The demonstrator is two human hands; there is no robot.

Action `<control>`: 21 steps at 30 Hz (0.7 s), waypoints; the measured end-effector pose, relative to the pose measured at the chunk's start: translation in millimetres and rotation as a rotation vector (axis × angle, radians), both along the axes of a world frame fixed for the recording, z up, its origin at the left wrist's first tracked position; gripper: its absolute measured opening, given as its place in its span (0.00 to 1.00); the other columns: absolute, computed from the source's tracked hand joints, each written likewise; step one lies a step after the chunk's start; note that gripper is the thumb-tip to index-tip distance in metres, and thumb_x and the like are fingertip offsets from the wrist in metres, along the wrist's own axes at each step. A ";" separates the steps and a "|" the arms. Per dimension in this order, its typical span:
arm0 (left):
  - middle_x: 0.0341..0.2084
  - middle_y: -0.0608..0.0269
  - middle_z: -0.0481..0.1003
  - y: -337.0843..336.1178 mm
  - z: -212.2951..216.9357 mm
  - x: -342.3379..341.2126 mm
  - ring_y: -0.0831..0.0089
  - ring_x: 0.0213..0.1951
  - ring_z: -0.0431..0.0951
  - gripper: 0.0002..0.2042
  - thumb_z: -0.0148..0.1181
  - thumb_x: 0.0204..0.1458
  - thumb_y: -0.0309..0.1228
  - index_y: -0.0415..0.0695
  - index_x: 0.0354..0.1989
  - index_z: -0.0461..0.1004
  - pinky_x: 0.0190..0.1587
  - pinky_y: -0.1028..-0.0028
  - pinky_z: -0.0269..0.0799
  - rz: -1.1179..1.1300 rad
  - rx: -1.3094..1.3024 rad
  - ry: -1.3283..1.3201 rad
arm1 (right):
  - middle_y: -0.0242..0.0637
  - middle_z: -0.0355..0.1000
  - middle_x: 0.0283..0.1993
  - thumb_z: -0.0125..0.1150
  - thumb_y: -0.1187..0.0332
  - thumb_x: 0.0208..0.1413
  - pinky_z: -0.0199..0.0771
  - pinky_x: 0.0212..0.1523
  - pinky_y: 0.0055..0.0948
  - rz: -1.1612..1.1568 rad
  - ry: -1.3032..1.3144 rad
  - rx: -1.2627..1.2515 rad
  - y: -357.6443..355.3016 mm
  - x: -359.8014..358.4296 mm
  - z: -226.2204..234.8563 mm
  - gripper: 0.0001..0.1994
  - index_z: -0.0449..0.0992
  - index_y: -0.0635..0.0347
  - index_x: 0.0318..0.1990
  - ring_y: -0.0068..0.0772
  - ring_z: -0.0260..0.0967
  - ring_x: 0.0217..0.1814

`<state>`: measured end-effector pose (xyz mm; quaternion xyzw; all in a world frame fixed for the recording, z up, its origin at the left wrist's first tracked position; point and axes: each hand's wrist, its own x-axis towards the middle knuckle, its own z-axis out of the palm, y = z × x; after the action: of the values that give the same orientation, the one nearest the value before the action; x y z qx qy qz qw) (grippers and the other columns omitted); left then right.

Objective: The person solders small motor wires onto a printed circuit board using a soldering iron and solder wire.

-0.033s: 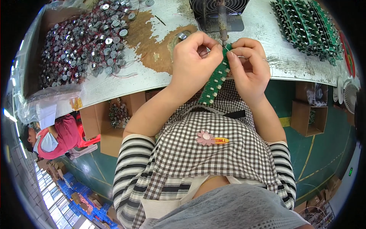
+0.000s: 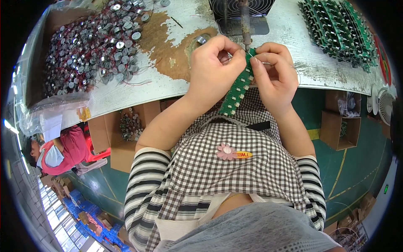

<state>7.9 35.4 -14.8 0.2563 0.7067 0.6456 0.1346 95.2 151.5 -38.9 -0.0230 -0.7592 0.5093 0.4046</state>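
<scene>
A long green circuit board (image 2: pixel 234 97) with rows of small white parts slants below my fingertips, its near end over my lap. The hot tip of an upright soldering iron (image 2: pixel 245 26) comes down at the board's far end. My left hand (image 2: pixel 215 69) is closed in a pinch beside that tip, with thin wire showing inside its curled fingers. From the other side my right hand (image 2: pixel 277 75) pinches a fine silvery wire, like solder, close to the tip; a loop of it arcs out past the knuckles. Behind my left hand sits a small round metal part (image 2: pixel 201 39).
A box (image 2: pixel 31 69) at the left overflows with round metal parts on red wires (image 2: pixel 90 46). Stacked green boards (image 2: pixel 338 31) stand at the right. A black fan (image 2: pixel 241 10) is behind the iron. Cardboard boxes (image 2: pixel 341 130) sit below the table; another person (image 2: pixel 69 149) is at the left.
</scene>
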 end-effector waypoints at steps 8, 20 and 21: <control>0.18 0.66 0.72 -5.9 1.0 1.4 0.85 0.20 0.66 0.03 0.61 0.44 0.23 0.37 0.24 0.73 0.22 0.80 0.63 -0.010 -0.050 0.069 | 0.41 0.67 0.43 0.61 0.83 0.49 0.75 0.24 0.16 0.031 -0.001 -0.137 -8.0 5.2 -9.0 0.05 0.72 0.69 0.33 0.20 0.70 0.30; 0.57 0.74 0.69 -88.8 -10.5 6.1 0.66 0.62 0.61 0.15 0.57 0.49 0.31 0.58 0.47 0.77 0.52 0.64 0.54 -0.271 -0.413 1.233 | 0.39 0.66 0.43 0.58 0.82 0.52 0.76 0.23 0.15 0.016 -0.111 -0.435 -3.1 7.3 -8.1 0.04 0.69 0.69 0.33 0.19 0.69 0.32; 0.55 0.76 0.70 -92.8 -11.9 12.0 0.66 0.62 0.61 0.14 0.57 0.49 0.31 0.57 0.45 0.77 0.52 0.64 0.54 -0.372 -0.405 1.206 | 0.39 0.67 0.43 0.58 0.82 0.52 0.76 0.23 0.15 0.024 -0.122 -0.489 -4.5 7.9 -7.4 0.04 0.69 0.68 0.33 0.19 0.69 0.31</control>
<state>19.9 -57.4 -26.7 0.6602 0.7096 0.2092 -0.1297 103.1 147.0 -46.3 -0.1419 -0.6366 0.6802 0.3346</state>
